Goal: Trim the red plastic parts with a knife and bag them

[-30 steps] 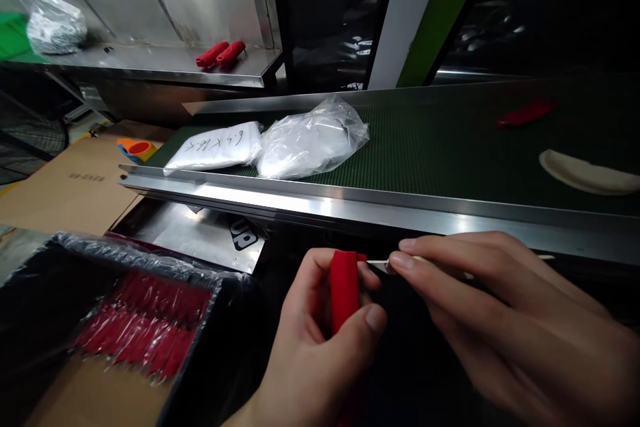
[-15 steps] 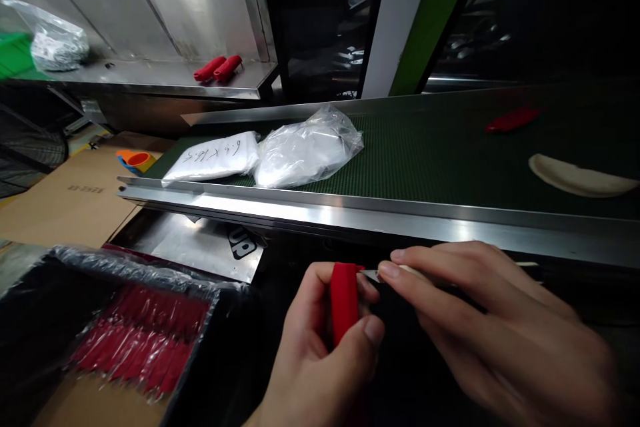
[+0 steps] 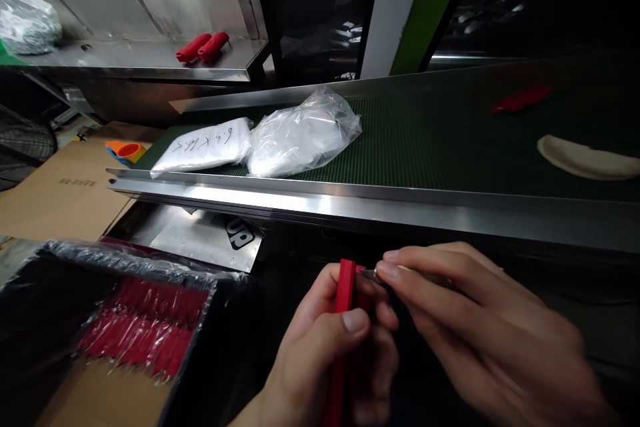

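Observation:
My left hand point(image 3: 313, 357) is wrapped round a long, angular red plastic part point(image 3: 345, 287), its thumb pressed along the near face. The part stands nearly upright, and its lower end runs down behind my fingers. Between the thumb and fingers of my right hand point(image 3: 480, 320) is a small knife point(image 3: 370, 274), whose short metal blade points left. The blade's tip meets a small red projection at the upper right of the part. Most of the knife's handle is hidden by my fingers.
Beyond my hands runs a green conveyor belt point(image 3: 395, 147) with a metal rail point(image 3: 320, 199). It carries two plastic-wrapped white packs point(image 3: 203, 145), a pale curved piece point(image 3: 590, 159) and a red piece point(image 3: 523, 98). A lined box point(image 3: 214, 300) at lower left holds bagged red parts point(image 3: 140, 327).
My left hand has turned the red part, so a narrower, ridged side now faces me. The knife stays at its upper right edge. The whole view has shifted slightly.

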The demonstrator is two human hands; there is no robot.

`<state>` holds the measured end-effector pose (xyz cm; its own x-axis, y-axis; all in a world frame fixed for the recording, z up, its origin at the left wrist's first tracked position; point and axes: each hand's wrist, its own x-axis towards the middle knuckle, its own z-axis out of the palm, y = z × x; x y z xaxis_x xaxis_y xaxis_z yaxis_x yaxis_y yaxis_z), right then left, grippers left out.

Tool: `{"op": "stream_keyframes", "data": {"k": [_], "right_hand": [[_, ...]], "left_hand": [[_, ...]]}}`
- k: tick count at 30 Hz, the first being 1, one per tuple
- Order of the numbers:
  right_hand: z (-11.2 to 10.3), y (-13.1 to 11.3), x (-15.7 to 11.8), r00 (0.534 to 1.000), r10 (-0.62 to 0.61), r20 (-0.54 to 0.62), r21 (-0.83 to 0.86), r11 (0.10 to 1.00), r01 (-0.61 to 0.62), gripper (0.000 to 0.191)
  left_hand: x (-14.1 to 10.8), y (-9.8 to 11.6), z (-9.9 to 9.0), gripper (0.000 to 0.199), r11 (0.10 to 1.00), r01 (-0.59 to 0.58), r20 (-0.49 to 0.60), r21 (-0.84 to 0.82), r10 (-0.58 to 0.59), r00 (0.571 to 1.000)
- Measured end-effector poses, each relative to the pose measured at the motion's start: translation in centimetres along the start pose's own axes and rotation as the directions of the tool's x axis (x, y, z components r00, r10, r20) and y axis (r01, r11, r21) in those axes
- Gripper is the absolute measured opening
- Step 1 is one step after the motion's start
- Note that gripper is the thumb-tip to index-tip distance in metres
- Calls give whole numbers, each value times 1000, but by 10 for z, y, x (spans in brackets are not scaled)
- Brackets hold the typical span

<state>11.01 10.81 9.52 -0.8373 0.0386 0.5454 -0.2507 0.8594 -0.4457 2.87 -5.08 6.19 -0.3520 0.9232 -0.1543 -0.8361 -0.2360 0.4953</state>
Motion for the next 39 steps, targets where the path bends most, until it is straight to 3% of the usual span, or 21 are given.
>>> {"op": "stream_keyframes", "data": {"k": [3,8,14,19,21,26,31,35,39], "right_hand": [[1,-1,3,1000,2,-12,13,1000,-2,30],[0,-1,3,1000,-1,-16,3,1000,1,28],[1,6,-2,1000,-5,-17,-6,1000,5,32],[0,14,-8,983,132,-128,-39,990,-138,41],[-2,12,-9,989,113,-91,-6,993,-114,41],[-6,6,-12,1000,13,26,-15,1000,-13,39],[-5,9,-16,999,19,49,-8,1000,-19,45],[-3,10,-16,999,-10,35,-33,999,11,44],[-3,13,-15,999,-18,43,-50,999,20,42]], "left_hand": [[2,0,2,16,995,6,3,-97,-5,1000],[4,1,5,15,994,18,-22,-109,-21,1000],[2,2,6,20,999,48,0,3,-48,999],[0,-3,10,22,998,-26,78,-57,31,996],[0,-4,12,19,996,-24,75,-91,31,997],[-1,2,21,21,992,-30,-80,-124,20,997],[-2,1,23,20,989,-4,-49,-145,-3,999],[2,-3,18,22,985,1,108,-175,18,994],[4,-3,17,23,989,15,46,-149,-9,999]]}}
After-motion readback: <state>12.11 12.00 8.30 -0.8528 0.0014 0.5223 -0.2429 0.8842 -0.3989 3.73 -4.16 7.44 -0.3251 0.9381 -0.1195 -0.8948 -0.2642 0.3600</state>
